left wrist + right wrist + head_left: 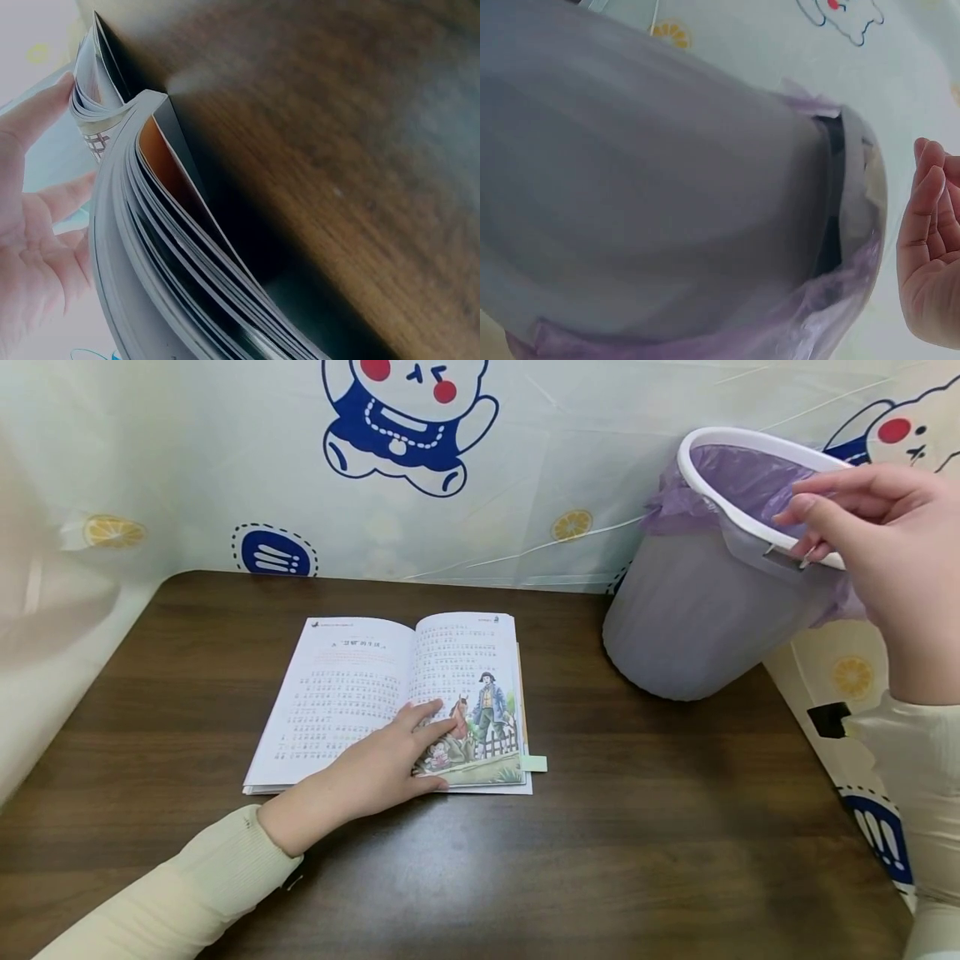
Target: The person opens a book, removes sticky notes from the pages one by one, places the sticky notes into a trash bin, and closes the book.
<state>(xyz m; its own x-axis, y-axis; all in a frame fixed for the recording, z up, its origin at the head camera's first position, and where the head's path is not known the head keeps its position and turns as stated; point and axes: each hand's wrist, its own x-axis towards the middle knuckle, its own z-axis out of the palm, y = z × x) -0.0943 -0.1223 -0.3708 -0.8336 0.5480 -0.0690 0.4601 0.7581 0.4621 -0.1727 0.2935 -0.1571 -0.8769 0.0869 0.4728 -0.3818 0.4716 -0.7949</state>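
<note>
An open book with printed text and a drawing of a man and a foal lies on the table. My left hand rests on its right page, fingers spread near the drawing; in the left wrist view the fingers touch the curved page edges. A grey waste bin with a white rim and a purple liner stands tilted at the right. Over its rim is my right hand, thumb and fingertips brought together. In the right wrist view nothing shows between the right hand's fingertips.
A pale green tab sticks out of the book's right side. The brown wooden table meets a patterned curtain at the back. A small black object is at the table's right edge.
</note>
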